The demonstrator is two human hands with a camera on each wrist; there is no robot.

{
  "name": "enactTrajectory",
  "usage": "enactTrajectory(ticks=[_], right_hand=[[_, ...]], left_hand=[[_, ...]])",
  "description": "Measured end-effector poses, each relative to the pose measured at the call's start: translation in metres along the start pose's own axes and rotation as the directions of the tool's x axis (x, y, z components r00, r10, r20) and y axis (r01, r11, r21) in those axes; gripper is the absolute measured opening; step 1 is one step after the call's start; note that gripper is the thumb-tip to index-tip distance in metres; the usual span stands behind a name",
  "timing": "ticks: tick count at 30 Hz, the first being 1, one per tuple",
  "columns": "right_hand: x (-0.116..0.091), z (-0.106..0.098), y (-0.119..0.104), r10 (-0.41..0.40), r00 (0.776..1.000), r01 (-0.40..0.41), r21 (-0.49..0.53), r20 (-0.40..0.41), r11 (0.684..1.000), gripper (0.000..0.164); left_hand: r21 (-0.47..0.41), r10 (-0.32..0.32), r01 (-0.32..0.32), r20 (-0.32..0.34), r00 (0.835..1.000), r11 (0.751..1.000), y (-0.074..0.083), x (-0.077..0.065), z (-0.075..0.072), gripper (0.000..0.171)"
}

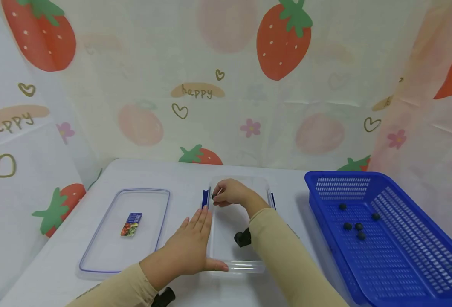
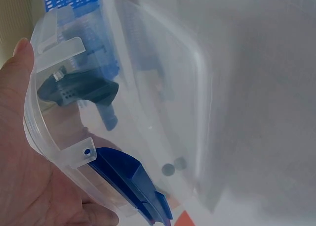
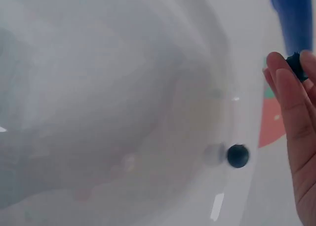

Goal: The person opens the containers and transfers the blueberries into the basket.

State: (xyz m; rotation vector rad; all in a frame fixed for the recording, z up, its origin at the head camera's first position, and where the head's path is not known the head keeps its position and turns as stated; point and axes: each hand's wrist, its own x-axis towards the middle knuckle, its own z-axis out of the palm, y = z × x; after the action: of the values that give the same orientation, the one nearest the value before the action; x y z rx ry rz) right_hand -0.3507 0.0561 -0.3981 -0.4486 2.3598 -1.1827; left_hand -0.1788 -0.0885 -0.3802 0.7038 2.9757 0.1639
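A clear plastic box (image 1: 226, 251) with blue side clips stands in the middle. Inside its far left part, the right hand (image 1: 230, 194) pinches a blueberry (image 3: 297, 66) between thumb and fingertips. Another dark blueberry (image 3: 238, 156) lies in the box; through the clear wall it also shows in the left wrist view. Against the box's near left corner rests the left hand (image 1: 189, 247), its fingers straight along the side and its thumb at the front rim. One blue clip (image 2: 126, 174) hangs beside that hand.
A blue mesh basket (image 1: 325, 238) on the right holds several blueberries (image 1: 358, 226). To the left lies a clear lid (image 1: 107, 247) with a blue seal and a colourful label (image 1: 131, 224). A strawberry-print cloth (image 1: 210, 111) hangs behind the white table (image 1: 191, 290).
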Motion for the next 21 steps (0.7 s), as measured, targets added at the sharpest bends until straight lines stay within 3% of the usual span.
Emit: enactTrajectory(ticks=[11, 16, 21], right_hand=[[-0.015, -0.025, -0.014, -0.026, 1.0, 0.026, 0.062, -0.004, 0.998, 0.011], [-0.03, -0.047, -0.017, -0.052, 0.998, 0.055, 0.109, -0.035, 0.993, 0.013], [-0.052, -0.076, -0.022, -0.134, 0.989, 0.141, 0.117, -0.068, 0.983, 0.016]], left_hand=[[-0.012, -0.014, 0.014, -0.002, 1.0, 1.0, 0.001, -0.001, -0.001, 0.123], [-0.02, -0.015, 0.015, 0.006, 1.0, 1.0, 0.002, 0.0, -0.001, 0.123], [-0.014, -0.017, 0.017, 0.005, 1.0, 1.0, 0.002, 0.0, 0.0, 0.124]])
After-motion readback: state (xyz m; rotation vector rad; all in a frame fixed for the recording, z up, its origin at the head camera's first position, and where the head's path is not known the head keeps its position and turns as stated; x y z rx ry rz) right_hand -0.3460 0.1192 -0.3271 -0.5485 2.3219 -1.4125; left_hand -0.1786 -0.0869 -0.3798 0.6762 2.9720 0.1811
